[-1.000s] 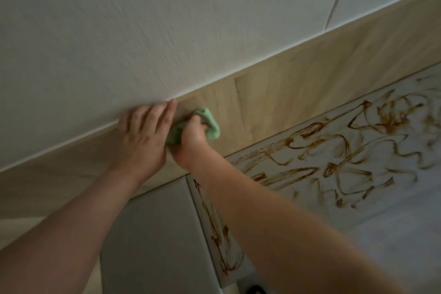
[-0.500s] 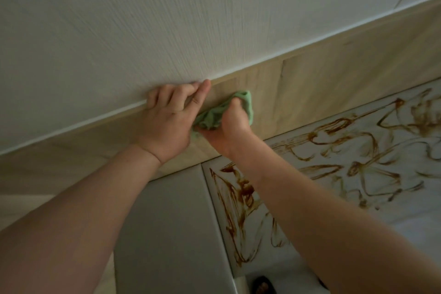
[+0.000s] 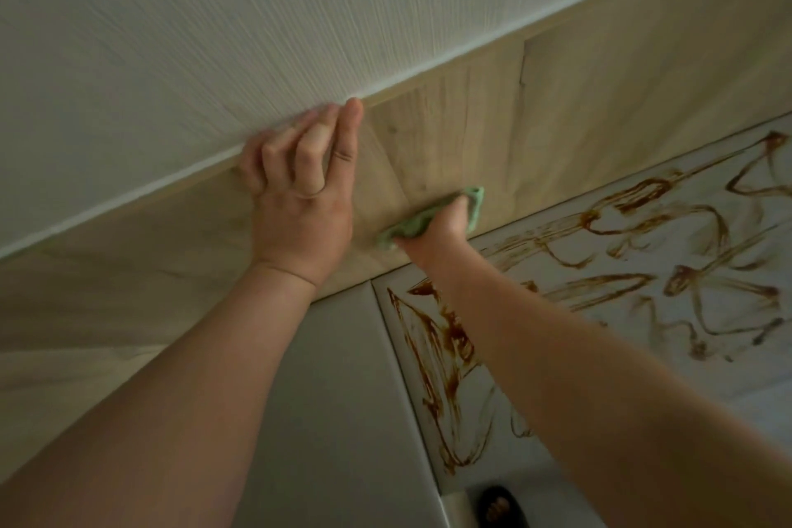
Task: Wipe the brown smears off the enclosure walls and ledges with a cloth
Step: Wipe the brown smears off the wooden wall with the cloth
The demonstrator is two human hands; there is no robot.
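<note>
While the left hand [image 3: 300,201] lay flat on a pale wood panel [image 3: 600,99], its fingers straight and released, holding nothing, their tips reached the panel's upper edge where it met a white textured wall [image 3: 214,34]. Just to its right, the right hand [image 3: 441,236] was clenched around a bunched green cloth [image 3: 475,201] and pressed it against the wood close to the panel's lower edge. The two hands were near each other but apart. The wood between and around them showed no clear brown marks, so this strip looked close to clean, though the light was dim and faint streaks could not be ruled out. Below the panel's lower edge, a pale grey surface [image 3: 634,253] was covered in brown smears [image 3: 448,334], looping scribbles that ran from beneath the right forearm out to the right edge of the view. None of these looked wiped yet. A plain grey panel [image 3: 334,399] to their left carried no smears. Judged from this, most of the cleaning was yet to be done. A small dark object [image 3: 497,506] at the bottom could not be made out.
</note>
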